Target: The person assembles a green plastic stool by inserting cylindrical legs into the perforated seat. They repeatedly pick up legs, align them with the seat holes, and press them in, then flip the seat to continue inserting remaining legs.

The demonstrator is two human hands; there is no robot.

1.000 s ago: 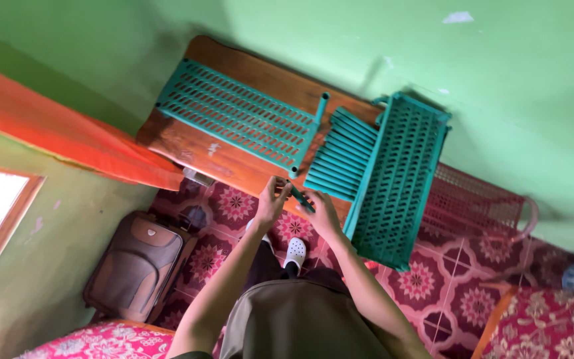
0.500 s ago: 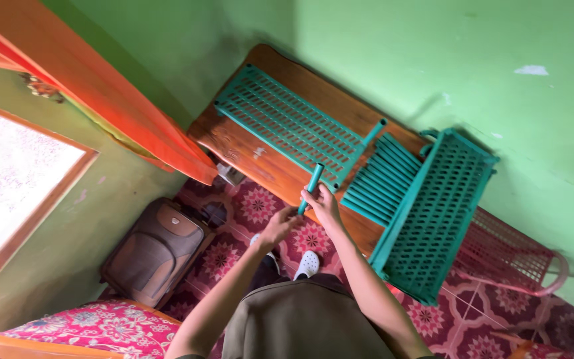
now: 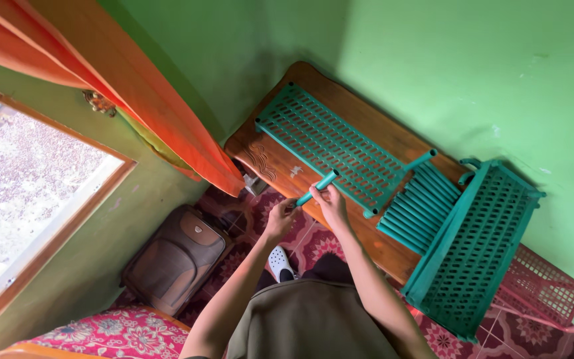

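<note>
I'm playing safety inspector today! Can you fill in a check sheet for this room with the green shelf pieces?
Surface: brown wooden table against the green wall.
Job's things: teal tube held in both hands; slotted teal shelf panel flat on the table; bundle of teal tubes beside it; stacked teal shelf panels tilted at the table's end.
Clutter: pink basket by the stack.
Grippers: left hand and right hand both grip the tube.
Cables: nothing seen.
Surroundings: orange curtain, window, brown suitcase on the patterned floor.
</note>
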